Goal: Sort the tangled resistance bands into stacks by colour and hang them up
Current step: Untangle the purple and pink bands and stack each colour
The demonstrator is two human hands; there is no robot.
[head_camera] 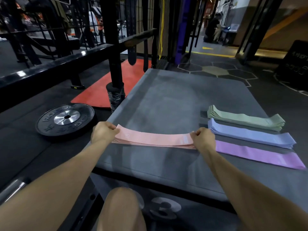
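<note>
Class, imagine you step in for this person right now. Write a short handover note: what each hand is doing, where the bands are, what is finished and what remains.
Left hand pinches the left end of the pink bands; right hand pinches the right end.
The pink bands are held as one stack over the grey mat.
On the right of the mat lie three flat stacks: green bands, blue bands, purple bands.
Done: sorting by colour looks complete.
Left: hang all four stacks up.

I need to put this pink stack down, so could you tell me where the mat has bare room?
Free: the grey mat beyond the pink stack, left of the green stack. Also the near strip before your hands. Crowded: the right side, where green, blue stack and purple stack lie.
</note>
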